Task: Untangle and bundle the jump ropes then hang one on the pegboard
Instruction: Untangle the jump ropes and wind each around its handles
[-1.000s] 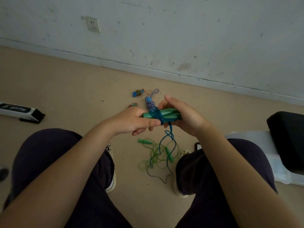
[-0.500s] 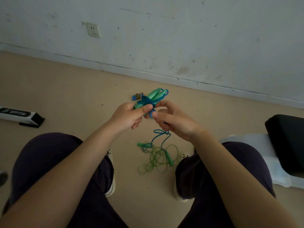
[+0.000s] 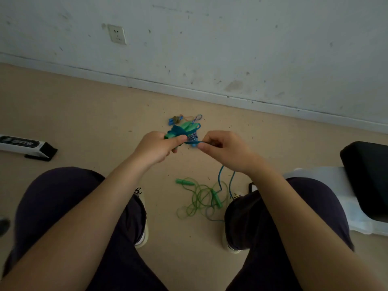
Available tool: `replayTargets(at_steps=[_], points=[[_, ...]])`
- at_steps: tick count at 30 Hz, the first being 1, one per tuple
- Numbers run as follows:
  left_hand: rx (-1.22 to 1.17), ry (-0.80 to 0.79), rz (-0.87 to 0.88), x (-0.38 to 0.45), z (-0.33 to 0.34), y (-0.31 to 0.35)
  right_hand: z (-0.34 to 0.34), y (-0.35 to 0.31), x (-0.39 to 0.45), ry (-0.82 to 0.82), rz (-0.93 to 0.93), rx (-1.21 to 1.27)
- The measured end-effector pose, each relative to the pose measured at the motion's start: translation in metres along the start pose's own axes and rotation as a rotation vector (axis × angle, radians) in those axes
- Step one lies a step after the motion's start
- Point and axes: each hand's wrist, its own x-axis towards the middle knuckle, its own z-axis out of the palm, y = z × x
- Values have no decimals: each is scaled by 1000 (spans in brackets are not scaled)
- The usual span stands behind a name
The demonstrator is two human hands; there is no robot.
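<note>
The blue jump rope (image 3: 182,131) is up in front of me, between both hands and above the floor (image 3: 84,114); its two mint-green handles (image 3: 184,127) lie side by side with blue cord wound around them into a bundle. My left hand (image 3: 156,147) grasps the near end of that bundle, thumb pressed along its side. My right hand (image 3: 225,151) pinches a stretch of the blue cord between thumb and forefinger, and I see that stretch running taut across the short gap to the bundle. From under the right hand two loose blue strands (image 3: 220,177) hang down toward the floor between my knees. There a green jump rope (image 3: 201,196) lies in a loose tangle of loops, one green handle at its upper left and another inside the coils; the blue strands reach down into that tangle. Behind the bundle, on the floor near the wall (image 3: 231,49), I can make out a small blue-and-white braided rope (image 3: 196,120) and a little blue piece (image 3: 174,120) just beside it, too small to tell apart further. A white and black box (image 3: 23,144) sits on the floor to my left, a wall socket (image 3: 117,34) is above it, and a black cushion (image 3: 367,175) rests on something white to my right.
</note>
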Motion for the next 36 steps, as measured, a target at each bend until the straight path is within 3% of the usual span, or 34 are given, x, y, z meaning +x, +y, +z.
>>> replayTargets(at_steps=[4,8,10,15,21,32,36], points=[[226,-234,-74,-3,0,1,-13,0,-1,103,-73,30],[393,-586,-28,-19,11,9,-3,0,-1,77,-94,22],[391,-675,28,-25,11,16,-1,3,1,96,-73,57],[354,-596,202,-26,5,24,3,10,5,122,-9,111],[300,-505,292,-25,5,18,1,10,9,24,87,267],[201,-370,305,-22,-1,18,-4,7,3,-32,126,451],[14,-293,251,-23,0,20,-3,5,2,-64,134,705]])
